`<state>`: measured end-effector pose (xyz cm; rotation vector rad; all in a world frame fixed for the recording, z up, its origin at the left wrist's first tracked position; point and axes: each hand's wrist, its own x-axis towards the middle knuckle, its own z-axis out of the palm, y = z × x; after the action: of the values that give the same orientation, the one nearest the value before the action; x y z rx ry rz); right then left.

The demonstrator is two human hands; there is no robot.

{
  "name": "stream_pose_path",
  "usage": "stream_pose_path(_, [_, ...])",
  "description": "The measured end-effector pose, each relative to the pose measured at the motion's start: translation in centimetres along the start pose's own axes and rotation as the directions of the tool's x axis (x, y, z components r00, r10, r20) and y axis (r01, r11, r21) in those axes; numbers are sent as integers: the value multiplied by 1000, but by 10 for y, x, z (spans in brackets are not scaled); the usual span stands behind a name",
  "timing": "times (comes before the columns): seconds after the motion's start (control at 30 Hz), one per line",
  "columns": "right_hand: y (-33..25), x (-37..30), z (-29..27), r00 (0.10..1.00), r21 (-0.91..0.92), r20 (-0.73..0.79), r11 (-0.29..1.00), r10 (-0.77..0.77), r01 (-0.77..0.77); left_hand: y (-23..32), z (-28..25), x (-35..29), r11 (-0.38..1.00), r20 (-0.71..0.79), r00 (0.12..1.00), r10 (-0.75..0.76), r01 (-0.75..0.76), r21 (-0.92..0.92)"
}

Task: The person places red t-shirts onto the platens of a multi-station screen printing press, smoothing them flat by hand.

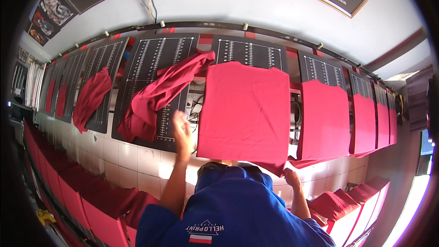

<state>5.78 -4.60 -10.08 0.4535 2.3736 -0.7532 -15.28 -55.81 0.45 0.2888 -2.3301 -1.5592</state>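
Observation:
A red cloth panel, cut like a shirt piece (244, 110), lies spread over the dark board in front of me, its lower edge hanging past the board. My left hand (182, 132) is raised just left of this panel, open with fingers stretched and slightly blurred. At the panel's lower right corner is my right hand (291, 178), its fingers curled at the drooping hem and seemingly pinching it. On the dark board to the left, a crumpled red cloth piece (155, 96) lies diagonally over the printed scale marks.
More dark marked boards (321, 69) stretch to both sides; those at right carry flat red pieces (324, 121), those at left bunched ones (91, 98). A black rail (206, 26) runs behind them. Behind me, another row of red-covered boards (98, 210) stands across a tiled floor (137, 164).

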Motion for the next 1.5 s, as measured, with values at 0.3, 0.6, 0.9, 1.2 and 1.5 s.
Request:
stream_pose_path(0.3, [-83,37,-22,999,981,-7,195,-34,13,-66,-21,-103,726,406,732,-547,656,-206])
stream_pose_path(0.6, [10,39,-16,983,885,81,465,-162,4,-61,-52,-127,729,261,724,-639,678,-97])
stream_pose_path(0.9, [-21,40,-16,979,914,82,405,-188,2,-70,-50,-130,740,197,732,-652,671,-45])
stream_pose_path(1.2, [-86,91,-83,963,941,152,331,-223,-72,-65,12,-29,814,459,772,-440,558,-160])
stream_pose_path(1.5, [-196,258,-196,996,943,24,332,-82,4,-28,116,217,847,318,916,-243,360,-391])
